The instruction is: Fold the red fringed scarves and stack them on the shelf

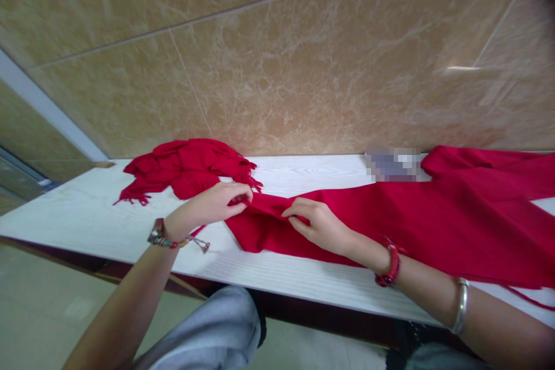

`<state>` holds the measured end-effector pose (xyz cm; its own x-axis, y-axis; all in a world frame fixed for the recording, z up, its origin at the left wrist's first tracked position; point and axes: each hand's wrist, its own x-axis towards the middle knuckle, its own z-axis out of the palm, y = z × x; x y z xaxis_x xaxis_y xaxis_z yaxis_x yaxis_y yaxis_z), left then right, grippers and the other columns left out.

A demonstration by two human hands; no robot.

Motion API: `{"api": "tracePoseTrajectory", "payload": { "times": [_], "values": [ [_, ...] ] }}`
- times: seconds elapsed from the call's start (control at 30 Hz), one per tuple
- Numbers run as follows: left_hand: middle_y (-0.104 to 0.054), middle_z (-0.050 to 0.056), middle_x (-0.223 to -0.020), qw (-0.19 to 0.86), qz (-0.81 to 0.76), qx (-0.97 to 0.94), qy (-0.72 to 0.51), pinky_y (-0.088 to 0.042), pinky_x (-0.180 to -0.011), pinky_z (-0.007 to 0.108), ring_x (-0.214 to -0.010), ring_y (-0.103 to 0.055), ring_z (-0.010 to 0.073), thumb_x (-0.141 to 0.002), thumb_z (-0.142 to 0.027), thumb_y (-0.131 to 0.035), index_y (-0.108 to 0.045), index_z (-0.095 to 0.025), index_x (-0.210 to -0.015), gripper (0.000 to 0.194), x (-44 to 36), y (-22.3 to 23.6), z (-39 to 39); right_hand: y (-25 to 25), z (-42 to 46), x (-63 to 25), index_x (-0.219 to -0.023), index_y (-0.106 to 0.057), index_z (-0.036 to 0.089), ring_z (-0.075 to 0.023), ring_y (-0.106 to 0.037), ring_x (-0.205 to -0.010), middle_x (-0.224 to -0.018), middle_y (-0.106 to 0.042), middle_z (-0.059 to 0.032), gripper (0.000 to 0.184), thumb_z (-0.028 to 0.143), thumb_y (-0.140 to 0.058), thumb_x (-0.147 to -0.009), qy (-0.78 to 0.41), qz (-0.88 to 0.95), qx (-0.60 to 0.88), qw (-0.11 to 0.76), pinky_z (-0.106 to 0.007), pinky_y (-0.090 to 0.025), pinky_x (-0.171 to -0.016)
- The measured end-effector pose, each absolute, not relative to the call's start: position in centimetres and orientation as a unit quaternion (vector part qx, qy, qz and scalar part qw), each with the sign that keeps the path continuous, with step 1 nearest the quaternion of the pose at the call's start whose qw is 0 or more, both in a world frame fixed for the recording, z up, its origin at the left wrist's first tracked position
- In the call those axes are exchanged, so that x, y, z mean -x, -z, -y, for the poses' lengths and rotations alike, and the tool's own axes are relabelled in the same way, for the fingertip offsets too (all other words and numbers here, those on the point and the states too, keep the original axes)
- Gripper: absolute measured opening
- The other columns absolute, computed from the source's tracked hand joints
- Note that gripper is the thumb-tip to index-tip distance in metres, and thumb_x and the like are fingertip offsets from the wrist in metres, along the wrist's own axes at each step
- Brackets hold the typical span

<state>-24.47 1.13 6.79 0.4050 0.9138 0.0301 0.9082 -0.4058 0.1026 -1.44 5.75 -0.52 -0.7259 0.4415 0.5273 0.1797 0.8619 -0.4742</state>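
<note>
Left fingers (241, 189) and right fingers (300, 209) pinch red cloth (403, 225) — it spans between them.

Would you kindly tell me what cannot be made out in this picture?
All in the head view:
Red cloth: its right end is cut off by the picture's right edge.
Flat item by the wall: blurred by pixelation.
Left hand: curled fingers partly hidden by the hand itself.
Fringed bundle: inner folds hidden by its outer layers.
</note>
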Motion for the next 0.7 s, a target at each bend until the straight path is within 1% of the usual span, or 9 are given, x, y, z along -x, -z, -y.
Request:
{"api": "tracePoseTrajectory", "payload": {
  "times": [0.03,0.1,0.17,0.3,0.4,0.47,0.53,0.6,0.7],
  "values": [
    [-0.06,0.0,-0.079,0.063,-0.537,-0.841,0.006,-0.041,-0.069,0.024,-0.074,-0.055,0.0153,-0.074,-0.013,-0.041,-0.056,-0.019,-0.082,0.018,24.8,-6.7,-0.8,0.5,-5.7,1.4,-0.092,-0.064,0.016,-0.0148,-0.059,-0.079,-0.088,-0.064,-0.0064,0.024,0.008,-0.045,-0.081,-0.188,0.926,0.153,0.29,-0.028,-0.047,-0.073],
    [-0.06,0.0,-0.073,0.086,-0.539,-0.834,0.078,-0.039,-0.062,0.022,-0.068,-0.054,0.0147,-0.067,-0.008,-0.041,-0.058,-0.019,-0.076,0.022,25.0,-6.0,-0.2,0.5,-5.7,1.5,-0.09,-0.065,0.014,-0.0147,-0.058,-0.078,-0.086,-0.064,-0.007,0.024,0.005,-0.045,-0.08,-0.157,0.959,0.109,0.209,-0.027,-0.046,-0.073],
    [-0.061,0.0,-0.071,0.103,-0.539,-0.828,0.109,-0.038,-0.06,0.022,-0.066,-0.053,0.0144,-0.063,-0.005,-0.04,-0.059,-0.019,-0.073,0.026,24.9,-5.1,0.3,0.5,-5.6,1.5,-0.086,-0.066,0.013,-0.0149,-0.056,-0.077,-0.083,-0.064,-0.0073,0.024,0.003,-0.045,-0.079,-0.133,0.975,0.074,0.16,-0.028,-0.045,-0.074],
    [-0.064,0.0,-0.072,0.206,-0.523,-0.819,0.113,-0.04,-0.06,0.02,-0.065,-0.056,0.0129,-0.065,-0.005,-0.041,-0.062,-0.018,-0.075,0.027,24.3,-5.5,0.7,0.0,-5.4,1.3,-0.081,-0.065,0.012,-0.0144,-0.054,-0.074,-0.079,-0.064,-0.0061,0.023,0.003,-0.044,-0.079,-0.126,0.982,0.051,0.134,-0.028,-0.044,-0.074],
    [-0.065,0.0,-0.075,0.281,-0.531,-0.795,0.079,-0.041,-0.058,0.019,-0.065,-0.058,0.013,-0.074,-0.02,-0.047,-0.063,-0.018,-0.087,0.02,24.5,-6.7,0.0,-0.9,-5.3,1.1,-0.077,-0.064,0.013,-0.0128,-0.052,-0.069,-0.075,-0.062,-0.0042,0.021,0.003,-0.045,-0.078,-0.144,0.982,0.043,0.111,-0.026,-0.044,-0.07],
    [-0.066,0.002,-0.083,0.256,-0.562,-0.786,-0.013,-0.043,-0.063,0.021,-0.073,-0.059,0.0149,-0.079,-0.032,-0.046,-0.061,-0.018,-0.094,0.025,25.1,-6.7,-1.1,-1.7,-5.3,0.9,-0.076,-0.064,0.014,-0.0121,-0.053,-0.069,-0.074,-0.062,-0.0032,0.02,0.004,-0.046,-0.079,-0.154,0.984,0.038,0.087,-0.024,-0.044,-0.069],
    [-0.065,0.005,-0.092,0.156,-0.62,-0.76,-0.111,-0.043,-0.07,0.024,-0.08,-0.059,0.0172,-0.081,-0.037,-0.041,-0.059,-0.016,-0.092,0.029,26.0,-5.8,-2.4,-2.6,-5.4,0.7,-0.075,-0.064,0.014,-0.0122,-0.054,-0.07,-0.075,-0.063,-0.0029,0.019,0.008,-0.048,-0.081,-0.153,0.985,0.046,0.058,-0.024,-0.044,-0.069],
    [-0.065,0.008,-0.09,0.083,-0.689,-0.712,-0.11,-0.042,-0.071,0.027,-0.079,-0.059,0.0198,-0.082,-0.04,-0.039,-0.059,-0.015,-0.086,0.032,27.0,-4.6,-3.5,-3.5,-5.8,0.4,-0.075,-0.065,0.014,-0.0131,-0.057,-0.072,-0.077,-0.065,-0.0038,0.019,0.013,-0.048,-0.083,-0.141,0.986,0.084,0.039,-0.024,-0.044,-0.07],
    [-0.065,0.009,-0.082,0.073,-0.767,-0.635,-0.056,-0.042,-0.066,0.028,-0.075,-0.06,0.0223,-0.08,-0.046,-0.037,-0.059,-0.015,-0.081,0.037,28.3,-3.3,-4.4,-4.5,-7.3,0.3,-0.081,-0.066,0.012,-0.0161,-0.06,-0.076,-0.084,-0.067,-0.0085,0.024,0.017,-0.044,-0.086,-0.104,0.977,0.183,0.043,-0.027,-0.045,-0.072]
  ]
}}
